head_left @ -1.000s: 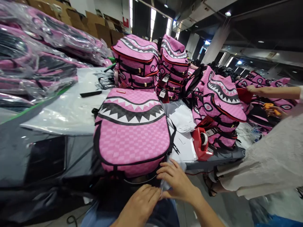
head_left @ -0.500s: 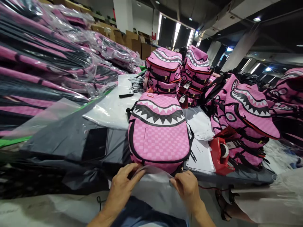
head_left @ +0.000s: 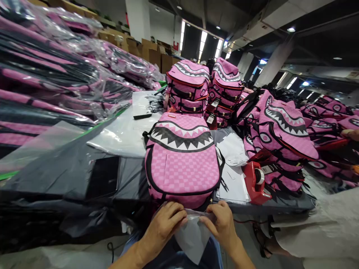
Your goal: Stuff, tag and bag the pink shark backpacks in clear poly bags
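Observation:
My left hand (head_left: pixel 167 226) pinches the left part of the top edge of a translucent plastic bag (head_left: pixel 193 237), which hangs down over my lap. My right hand (head_left: pixel 221 224) grips the same edge a short way to the right, thumb and fingers closed on it. Just beyond both hands a pink checkered backpack (head_left: pixel 185 168) lies face up at the table's front edge, with a black and white shark-mouth print across it. Part of its lower end is hidden behind my fingers and the bag.
Right of the backpack are white papers (head_left: pixel 232 183) and a red tape dispenser (head_left: pixel 254 186). A dark phone-like slab (head_left: pixel 103 175) and flat clear plastic bags (head_left: pixel 117 134) lie left. Stacked pink backpacks (head_left: pixel 187 86) stand behind; plastic-wrapped ones (head_left: pixel 50 67) pile up left. A person's foot (head_left: pixel 262 241) shows lower right.
My hands have come closer together along the bag's edge, the left one moving right. The bag now hangs narrower, in a point. The view has shifted slightly right.

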A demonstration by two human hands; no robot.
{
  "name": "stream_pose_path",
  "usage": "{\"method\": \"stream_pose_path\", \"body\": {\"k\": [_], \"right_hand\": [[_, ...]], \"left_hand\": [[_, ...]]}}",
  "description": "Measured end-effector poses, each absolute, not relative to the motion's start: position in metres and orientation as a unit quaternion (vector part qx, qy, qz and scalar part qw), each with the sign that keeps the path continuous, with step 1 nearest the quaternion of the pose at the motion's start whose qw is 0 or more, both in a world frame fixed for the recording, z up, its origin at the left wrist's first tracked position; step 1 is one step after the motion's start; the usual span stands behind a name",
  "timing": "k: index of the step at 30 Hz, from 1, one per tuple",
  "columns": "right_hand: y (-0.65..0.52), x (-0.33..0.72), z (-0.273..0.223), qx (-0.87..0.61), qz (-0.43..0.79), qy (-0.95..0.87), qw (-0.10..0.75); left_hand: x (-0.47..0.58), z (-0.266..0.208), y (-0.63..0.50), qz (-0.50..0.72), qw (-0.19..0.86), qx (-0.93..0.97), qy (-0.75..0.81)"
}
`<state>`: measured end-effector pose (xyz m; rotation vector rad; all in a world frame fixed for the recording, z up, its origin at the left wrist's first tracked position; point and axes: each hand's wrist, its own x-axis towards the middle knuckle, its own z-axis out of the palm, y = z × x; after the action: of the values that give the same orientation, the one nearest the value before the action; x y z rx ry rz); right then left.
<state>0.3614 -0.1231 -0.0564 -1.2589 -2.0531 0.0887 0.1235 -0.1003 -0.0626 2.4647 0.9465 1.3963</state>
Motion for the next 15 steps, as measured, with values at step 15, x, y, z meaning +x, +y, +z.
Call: {"method": "stream_pose_path", "body": {"k": [15], "right_hand": [[-0.069,0.367,-0.083,-0.607,0.141,-0.617,0.480]], "left_hand": [[0.098,-0.107,-0.098,0.452,0.021,0.842,0.293]]}}
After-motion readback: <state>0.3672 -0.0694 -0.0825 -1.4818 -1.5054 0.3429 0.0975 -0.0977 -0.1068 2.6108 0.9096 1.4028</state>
